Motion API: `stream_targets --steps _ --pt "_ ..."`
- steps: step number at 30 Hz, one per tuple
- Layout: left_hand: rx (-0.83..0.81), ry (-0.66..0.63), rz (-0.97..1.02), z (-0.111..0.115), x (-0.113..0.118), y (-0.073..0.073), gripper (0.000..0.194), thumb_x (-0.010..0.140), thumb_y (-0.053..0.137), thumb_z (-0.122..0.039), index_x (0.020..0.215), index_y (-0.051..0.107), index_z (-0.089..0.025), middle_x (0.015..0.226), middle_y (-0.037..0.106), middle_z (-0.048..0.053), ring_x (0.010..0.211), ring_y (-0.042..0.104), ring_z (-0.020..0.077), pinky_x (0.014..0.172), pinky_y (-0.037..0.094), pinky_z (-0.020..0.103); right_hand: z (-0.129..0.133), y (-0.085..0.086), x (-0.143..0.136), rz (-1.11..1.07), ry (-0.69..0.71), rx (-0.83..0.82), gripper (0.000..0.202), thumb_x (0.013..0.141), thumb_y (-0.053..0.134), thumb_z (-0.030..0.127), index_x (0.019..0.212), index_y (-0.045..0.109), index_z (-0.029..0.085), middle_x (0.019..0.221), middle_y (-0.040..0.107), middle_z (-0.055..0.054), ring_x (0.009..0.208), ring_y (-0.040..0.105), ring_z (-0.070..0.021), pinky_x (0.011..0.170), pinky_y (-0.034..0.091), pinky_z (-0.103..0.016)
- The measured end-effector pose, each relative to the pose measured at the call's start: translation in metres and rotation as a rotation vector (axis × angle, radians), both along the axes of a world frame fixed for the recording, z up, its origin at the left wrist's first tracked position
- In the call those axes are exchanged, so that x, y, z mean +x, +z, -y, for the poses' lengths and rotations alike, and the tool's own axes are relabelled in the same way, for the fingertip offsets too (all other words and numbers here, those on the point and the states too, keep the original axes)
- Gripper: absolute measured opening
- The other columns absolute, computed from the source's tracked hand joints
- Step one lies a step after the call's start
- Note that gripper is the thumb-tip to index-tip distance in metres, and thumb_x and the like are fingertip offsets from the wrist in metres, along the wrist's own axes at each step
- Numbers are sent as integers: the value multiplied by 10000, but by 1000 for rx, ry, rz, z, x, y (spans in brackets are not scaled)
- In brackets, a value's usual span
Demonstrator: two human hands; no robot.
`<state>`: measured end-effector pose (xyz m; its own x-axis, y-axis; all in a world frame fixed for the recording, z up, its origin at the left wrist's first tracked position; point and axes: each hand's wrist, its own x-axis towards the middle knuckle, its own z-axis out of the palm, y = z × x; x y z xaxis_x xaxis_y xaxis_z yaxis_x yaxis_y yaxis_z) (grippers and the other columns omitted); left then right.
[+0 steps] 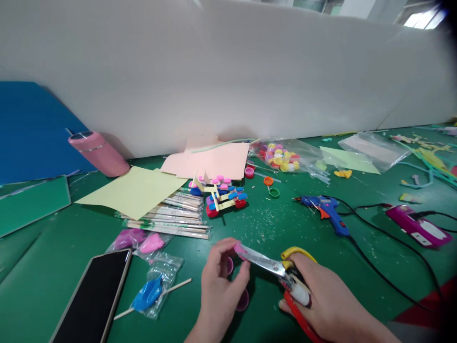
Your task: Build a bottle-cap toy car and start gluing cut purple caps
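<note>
My right hand (321, 290) grips scissors (260, 259) with metal blades and handles in yellow and red. Their blades point left towards my left hand (223, 281). Its thumb and fingers pinch a small pink piece (240, 248) at the blade tips; whether the blades cut into it, I cannot tell. Two purple-pink bottle caps (243, 301) show beside and behind my left fingers. Farther back stands a small model (223, 195) of pale sticks with blue, pink and red parts.
A blue glue gun (330, 209) lies to the right, its cable trailing near a magenta power box (417, 226). Wrapped sticks (171, 221), yellow paper (135, 190), a phone (93, 295) and blue clay (147, 294) lie left. Behind are a bag of caps (280, 157) and a pink flask (100, 152).
</note>
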<state>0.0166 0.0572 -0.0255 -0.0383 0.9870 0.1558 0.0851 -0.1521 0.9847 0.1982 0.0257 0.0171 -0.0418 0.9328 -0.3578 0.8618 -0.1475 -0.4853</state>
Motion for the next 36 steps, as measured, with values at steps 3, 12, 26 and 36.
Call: stream_targets --steps 3,12,26,36 --pt "7 3 4 0 0 -2 239 698 580 -116 907 539 -225 952 557 47 850 563 171 653 462 248 0 -2 1 -3 8 23 344 608 659 377 853 475 219 742 602 4 636 534 -178 549 340 -262" --pt "39 1 13 -1 0 -5 243 691 589 -107 895 533 -227 954 559 51 854 565 173 648 468 249 1 -10 5 -39 38 82 328 638 641 431 831 472 227 738 599 15 622 528 -167 539 336 -253" --pt "63 13 60 -1 1 -6 266 676 599 -82 881 543 -241 956 553 37 833 578 156 651 476 239 1 -8 6 -46 38 21 306 638 643 445 762 468 228 691 603 31 572 511 -149 501 302 -231" --pt "44 51 86 -1 3 -2 219 645 629 -98 822 561 -206 918 574 49 810 587 164 642 485 252 2 -14 7 -59 38 10 307 682 596 492 730 472 216 681 614 8 573 527 -168 505 312 -246"
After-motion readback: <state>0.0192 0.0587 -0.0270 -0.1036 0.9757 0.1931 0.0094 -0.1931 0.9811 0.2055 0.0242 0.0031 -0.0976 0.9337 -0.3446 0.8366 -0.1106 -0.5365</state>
